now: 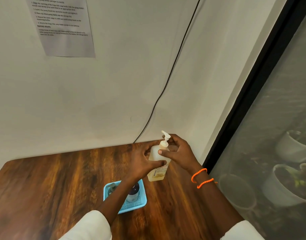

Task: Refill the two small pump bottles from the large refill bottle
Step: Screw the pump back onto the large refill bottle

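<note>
While both hands grip it, refill bottle [157, 168] label perhaps reads "BIOOTEX".

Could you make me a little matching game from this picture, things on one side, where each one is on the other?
Things:
1. large pump bottle
2. blue tray
3. sheet of paper
4. orange bands

Places:
A. on the wall
B. round the right wrist
C. gripped by the left hand, with the right hand at its pump
D. on the table, under the left forearm

Pairs: 1-C, 2-D, 3-A, 4-B
</note>
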